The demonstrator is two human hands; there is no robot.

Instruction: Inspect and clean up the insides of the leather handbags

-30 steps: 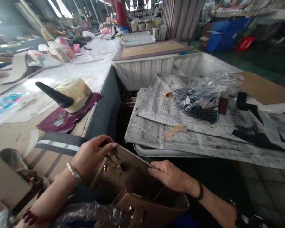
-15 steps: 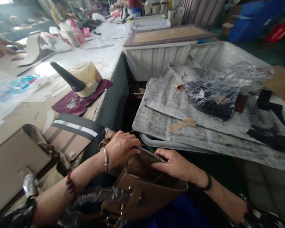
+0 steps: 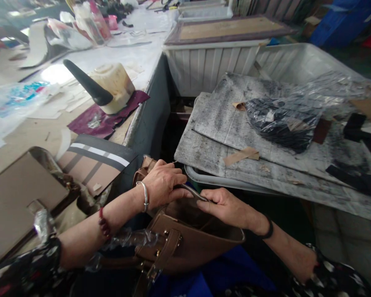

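A brown leather handbag (image 3: 188, 241) with gold fittings and a strap lies on my lap at the bottom middle. My left hand (image 3: 162, 183), with a silver bangle on the wrist, is curled over the bag's far rim, fingers closed on its edge. My right hand (image 3: 225, 206), with a black band on the wrist, grips the same rim from the right, thumb on top. The two hands almost touch. Clear plastic wrap (image 3: 126, 241) lies crumpled under my left forearm.
A striped brown-and-black bag panel (image 3: 95, 163) and a tan bag (image 3: 18, 198) lie at left on the workbench. A cream block with a black horn (image 3: 102, 86) sits on maroon leather. At right, stained grey boards (image 3: 235, 136) carry a plastic bag of black parts (image 3: 281, 121) over white tubs.
Both hands have drawn together along the bag's rim, closing its opening. The view has tilted down and shifted slightly right.
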